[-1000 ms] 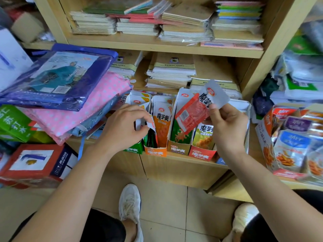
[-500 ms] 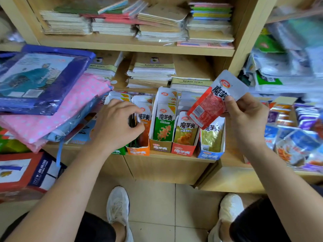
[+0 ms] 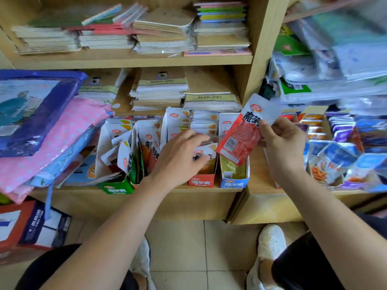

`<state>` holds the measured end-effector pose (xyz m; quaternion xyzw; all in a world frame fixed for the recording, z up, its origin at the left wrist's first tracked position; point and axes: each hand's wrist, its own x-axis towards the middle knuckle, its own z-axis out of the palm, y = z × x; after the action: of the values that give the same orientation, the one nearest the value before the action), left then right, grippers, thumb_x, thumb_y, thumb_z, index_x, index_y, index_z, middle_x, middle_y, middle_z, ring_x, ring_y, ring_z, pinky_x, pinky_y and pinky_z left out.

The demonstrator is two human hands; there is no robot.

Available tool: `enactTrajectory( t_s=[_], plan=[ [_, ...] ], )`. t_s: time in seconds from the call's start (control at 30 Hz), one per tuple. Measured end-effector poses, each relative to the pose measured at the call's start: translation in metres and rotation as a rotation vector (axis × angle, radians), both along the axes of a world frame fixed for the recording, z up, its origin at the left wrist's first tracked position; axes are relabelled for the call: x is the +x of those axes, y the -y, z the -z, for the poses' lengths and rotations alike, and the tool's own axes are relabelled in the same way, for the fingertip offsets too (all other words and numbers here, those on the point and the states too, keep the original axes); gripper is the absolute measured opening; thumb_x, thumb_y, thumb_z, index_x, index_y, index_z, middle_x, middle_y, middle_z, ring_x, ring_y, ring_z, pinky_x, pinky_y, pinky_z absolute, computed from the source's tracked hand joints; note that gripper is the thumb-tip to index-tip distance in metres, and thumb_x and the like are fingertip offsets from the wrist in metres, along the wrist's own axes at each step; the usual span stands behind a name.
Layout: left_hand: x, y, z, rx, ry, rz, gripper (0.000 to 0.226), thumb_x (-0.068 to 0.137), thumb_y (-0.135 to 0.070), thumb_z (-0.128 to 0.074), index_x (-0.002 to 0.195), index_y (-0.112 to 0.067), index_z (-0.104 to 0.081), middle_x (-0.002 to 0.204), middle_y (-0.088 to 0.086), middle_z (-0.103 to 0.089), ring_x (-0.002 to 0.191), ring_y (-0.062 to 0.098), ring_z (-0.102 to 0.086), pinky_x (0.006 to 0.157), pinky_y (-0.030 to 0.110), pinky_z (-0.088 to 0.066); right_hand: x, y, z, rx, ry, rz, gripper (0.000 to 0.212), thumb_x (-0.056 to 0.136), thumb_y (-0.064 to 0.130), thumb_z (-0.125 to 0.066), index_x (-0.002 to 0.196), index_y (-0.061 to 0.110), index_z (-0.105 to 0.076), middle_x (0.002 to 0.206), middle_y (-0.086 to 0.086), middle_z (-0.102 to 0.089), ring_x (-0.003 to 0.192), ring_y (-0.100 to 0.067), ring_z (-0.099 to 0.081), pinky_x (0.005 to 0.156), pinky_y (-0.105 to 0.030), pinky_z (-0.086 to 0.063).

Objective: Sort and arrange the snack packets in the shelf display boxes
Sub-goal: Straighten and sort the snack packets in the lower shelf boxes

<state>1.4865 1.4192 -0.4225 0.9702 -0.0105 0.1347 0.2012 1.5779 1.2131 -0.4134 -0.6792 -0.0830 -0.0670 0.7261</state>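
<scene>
Right hand (image 3: 282,143) pinches tilted red packet (image 3: 240,141) by its top end. Left hand (image 3: 180,155) palm-down, stretched loosely over red box (image 3: 202,181), prob just touching packets, can't tell if gripping tbh.

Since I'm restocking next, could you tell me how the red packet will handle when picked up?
Probably light: the right hand pinches the red packet by one edge. Likely flexible yet shape-holding, as it barely droops. Glossy film, perhaps slippery.
</scene>
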Motion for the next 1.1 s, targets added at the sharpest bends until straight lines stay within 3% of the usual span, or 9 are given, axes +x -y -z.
enactTrajectory(
  t_s=[0.13, 0.37, 0.5, 0.63, 0.77, 0.87, 0.97, 1.03, 1.1],
  plan=[
    [-0.016, -0.008, 0.004, -0.228, -0.016, 0.115, 0.019, 0.086, -0.034, -0.077, 0.104, -0.026, -0.078, 0.090, -0.014, -0.056, 0.085, 0.006, -0.060, 0.075, 0.037, -0.055, 0.005, 0.004, -0.003, -0.010, -0.011, 0.034, 0.014, 0.099, 0.019, -0.063, 0.094, 0.007, -0.071, 0.085, -0.005, -0.075, 0.079, -0.014, -0.071, 0.064, -0.037, -0.059],
    [-0.007, -0.008, 0.009, -0.357, 0.067, -0.038, 0.038, 0.082, -0.065, -0.059, 0.073, -0.031, -0.075, 0.099, -0.017, -0.064, 0.093, 0.004, -0.062, 0.082, 0.040, -0.052, 0.004, 0.002, -0.006, -0.001, -0.015, 0.013, 0.011, 0.099, 0.017, -0.062, 0.105, 0.012, -0.071, 0.093, 0.003, -0.077, 0.088, -0.014, -0.074, 0.071, -0.027, -0.061],
    [0.006, 0.000, 0.009, -0.267, -0.048, -0.084, 0.032, 0.084, -0.061, -0.065, 0.094, -0.031, -0.071, 0.135, -0.018, -0.053, 0.130, 0.006, -0.043, 0.097, 0.032, -0.032, 0.002, 0.002, -0.008, 0.020, -0.026, 0.010, 0.008, 0.099, 0.017, -0.062, 0.100, 0.016, -0.070, 0.088, 0.008, -0.077, 0.088, -0.012, -0.074, 0.067, -0.022, -0.059],
    [-0.001, 0.001, 0.007, -0.183, -0.040, -0.060, 0.052, 0.080, -0.071, -0.053, 0.113, -0.032, -0.062, 0.094, -0.025, -0.061, 0.106, 0.007, -0.052, 0.083, 0.031, -0.039, 0.003, 0.003, -0.008, 0.029, -0.048, 0.018, 0.008, 0.099, 0.018, -0.062, 0.097, 0.016, -0.069, 0.084, 0.009, -0.077, 0.087, -0.012, -0.074, 0.067, -0.022, -0.059],
    [-0.014, -0.004, 0.009, -0.141, -0.039, 0.060, 0.044, 0.086, -0.066, -0.050, 0.104, -0.035, -0.076, 0.085, -0.020, -0.066, 0.091, 0.005, -0.057, 0.082, 0.038, -0.048, 0.004, 0.002, -0.010, 0.036, -0.052, 0.023, 0.008, 0.099, 0.017, -0.062, 0.100, 0.014, -0.069, 0.085, 0.009, -0.077, 0.088, -0.012, -0.074, 0.068, -0.023, -0.059],
    [-0.014, -0.006, 0.013, -0.085, 0.023, 0.056, 0.043, 0.086, -0.065, -0.050, 0.094, -0.035, -0.079, 0.128, -0.014, -0.062, 0.123, 0.010, -0.046, 0.103, 0.036, -0.041, 0.002, 0.001, -0.013, 0.048, -0.049, 0.008, 0.008, 0.100, 0.014, -0.061, 0.102, 0.014, -0.068, 0.087, 0.011, -0.077, 0.088, -0.011, -0.075, 0.067, -0.020, -0.058],
    [-0.006, -0.004, 0.007, -0.064, -0.066, 0.057, 0.037, 0.084, -0.064, -0.051, 0.090, -0.036, -0.075, 0.163, -0.011, -0.028, 0.149, 0.012, -0.017, 0.114, 0.034, -0.018, -0.001, 0.000, -0.013, 0.064, -0.058, -0.010, 0.008, 0.100, 0.014, -0.061, 0.105, 0.013, -0.068, 0.088, 0.012, -0.077, 0.089, -0.009, -0.074, 0.067, -0.017, -0.056],
    [-0.004, -0.004, 0.005, -0.108, -0.100, 0.058, 0.035, 0.084, -0.062, -0.053, 0.088, -0.034, -0.073, 0.154, -0.013, -0.039, 0.142, 0.012, -0.033, 0.112, 0.037, -0.026, -0.001, 0.000, -0.013, 0.056, -0.057, -0.012, 0.009, 0.100, 0.015, -0.061, 0.105, 0.014, -0.068, 0.089, 0.012, -0.077, 0.090, -0.009, -0.074, 0.069, -0.018, -0.057],
    [-0.007, -0.004, 0.008, -0.087, -0.018, 0.066, 0.038, 0.086, -0.062, -0.053, 0.088, -0.032, -0.076, 0.121, -0.014, -0.056, 0.114, 0.012, -0.052, 0.100, 0.039, -0.040, 0.000, 0.001, -0.012, 0.059, -0.051, -0.010, 0.008, 0.100, 0.014, -0.061, 0.104, 0.015, -0.068, 0.087, 0.013, -0.077, 0.089, -0.009, -0.074, 0.068, -0.019, -0.057]
  ],
)
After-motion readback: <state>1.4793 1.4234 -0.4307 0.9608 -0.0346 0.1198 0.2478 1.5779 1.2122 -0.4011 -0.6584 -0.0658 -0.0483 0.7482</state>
